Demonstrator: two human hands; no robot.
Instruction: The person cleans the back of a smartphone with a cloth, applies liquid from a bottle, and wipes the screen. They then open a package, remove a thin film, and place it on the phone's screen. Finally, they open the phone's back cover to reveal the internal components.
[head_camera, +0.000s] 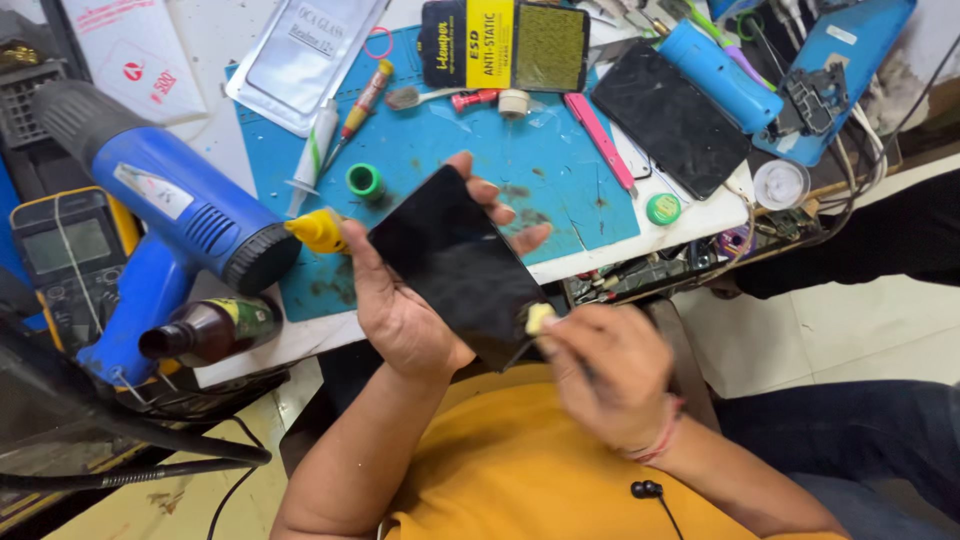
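Nearest the camera, low in the frame right of centre, your right hand (605, 375) is clenched, fingers curled tight around a small pale-yellow wad (540, 317) pinched at the fingertips. The wad presses against the lower right edge of the black phone screen (455, 262), which sits at the centre of the frame, tilted.

Your left hand (400, 310) grasps that screen from below and behind: the thumb lies along its left edge, and the fingers (490, 195) wrap round the far edge with their tips showing above and to the right.

Just left of the thumb, a yellow-tipped bottle (318, 230) lies on the blue work mat (560, 170). Further left, a blue heat gun (170, 215) rests with its black nozzle toward the mat, and a brown glass bottle (210, 330) lies below it.

At the top centre of the frame stands a flat black-and-yellow rectangular package (505, 45) with a gold-green window. To its left lies a clear, silvery sleeve with a white label (305, 55). In the upper left corner, a white packet with red print (135, 55) lies at an angle. A second dark phone (670, 120) lies at upper right.
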